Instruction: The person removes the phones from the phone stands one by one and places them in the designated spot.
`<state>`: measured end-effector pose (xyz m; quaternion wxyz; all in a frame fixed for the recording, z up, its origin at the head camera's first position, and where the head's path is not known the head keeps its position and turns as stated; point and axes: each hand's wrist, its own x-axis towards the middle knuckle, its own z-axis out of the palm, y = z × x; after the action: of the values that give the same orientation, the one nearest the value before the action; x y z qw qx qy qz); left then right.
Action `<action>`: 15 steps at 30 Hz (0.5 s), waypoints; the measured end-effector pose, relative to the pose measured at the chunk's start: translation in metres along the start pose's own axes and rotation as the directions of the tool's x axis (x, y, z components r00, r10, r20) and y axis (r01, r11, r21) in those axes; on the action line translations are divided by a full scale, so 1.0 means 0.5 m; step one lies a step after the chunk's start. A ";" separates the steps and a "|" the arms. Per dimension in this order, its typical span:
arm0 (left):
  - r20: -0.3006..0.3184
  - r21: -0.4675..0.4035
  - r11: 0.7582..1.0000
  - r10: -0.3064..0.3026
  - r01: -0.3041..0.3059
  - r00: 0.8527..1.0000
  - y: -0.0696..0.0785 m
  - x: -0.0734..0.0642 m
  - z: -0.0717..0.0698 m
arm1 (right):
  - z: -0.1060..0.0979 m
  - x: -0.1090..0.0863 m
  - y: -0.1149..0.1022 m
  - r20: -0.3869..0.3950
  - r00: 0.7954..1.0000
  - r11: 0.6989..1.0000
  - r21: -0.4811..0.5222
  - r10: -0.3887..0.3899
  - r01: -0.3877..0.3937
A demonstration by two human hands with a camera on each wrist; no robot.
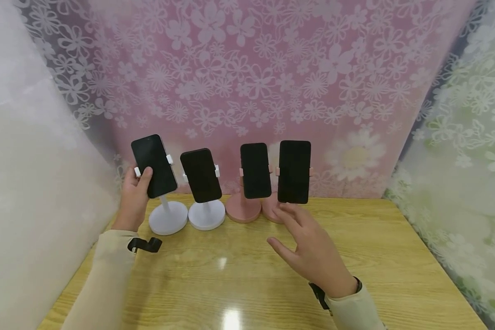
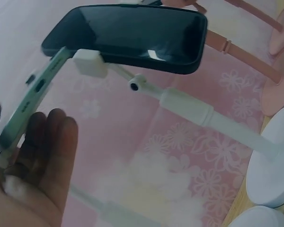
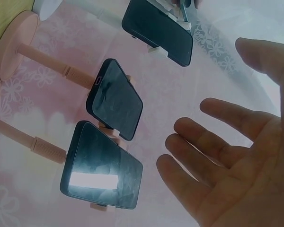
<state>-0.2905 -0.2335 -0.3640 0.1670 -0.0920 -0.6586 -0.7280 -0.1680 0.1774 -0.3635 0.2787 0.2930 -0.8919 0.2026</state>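
At the far left, a black smartphone (image 1: pixel 157 162) leans in the clamp of a white phone stand (image 1: pixel 168 219). My left hand (image 1: pixel 133 197) grips its lower left edge, thumb on the screen and fingers behind. From the left wrist, that phone shows edge-on. Beside it, a second smartphone (image 2: pixel 132 35) sits in another white stand (image 1: pixel 206 217). My right hand (image 1: pixel 313 250) hovers with fingers extended, in front of and below the rightmost smartphone (image 1: pixel 294 172), holding nothing. In the right wrist view its fingers (image 3: pixel 203 146) are apart from the phones.
Another smartphone (image 1: pixel 255 170) stands upright in a pink phone stand (image 1: pixel 243 210), left of the rightmost phone's pink stand (image 1: pixel 270 211). All stand along the back of a wooden table (image 1: pixel 214 279). A pink floral curtain (image 1: pixel 231 82) hangs behind, with pale cloth at both sides.
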 end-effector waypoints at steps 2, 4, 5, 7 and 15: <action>-0.030 0.037 0.999 0.027 -0.026 0.999 -0.004 0.000 0.009 | 0.000 -0.001 0.000 -0.007 1.000 1.000 -0.001 -0.005 0.005; -0.068 0.075 0.997 0.042 -0.037 0.997 -0.007 -0.001 0.015 | 0.000 -0.001 0.000 -0.012 1.000 1.000 -0.001 -0.003 0.003; -0.082 0.076 0.996 0.048 -0.041 0.995 -0.008 -0.001 0.018 | 0.000 -0.002 -0.001 -0.010 1.000 1.000 0.000 0.002 -0.002; -0.106 0.075 0.996 0.062 -0.054 0.992 -0.011 -0.002 0.023 | -0.001 -0.002 -0.002 -0.006 1.000 1.000 0.004 0.009 -0.009; -0.167 0.027 0.990 0.138 -0.135 0.976 -0.028 -0.001 0.035 | -0.003 -0.001 -0.001 0.002 1.000 1.000 0.017 0.002 -0.002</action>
<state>-0.2964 -0.2148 -0.3750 0.2723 -0.0740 -0.6397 -0.7150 -0.1668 0.1780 -0.3623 0.2750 0.2948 -0.8907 0.2103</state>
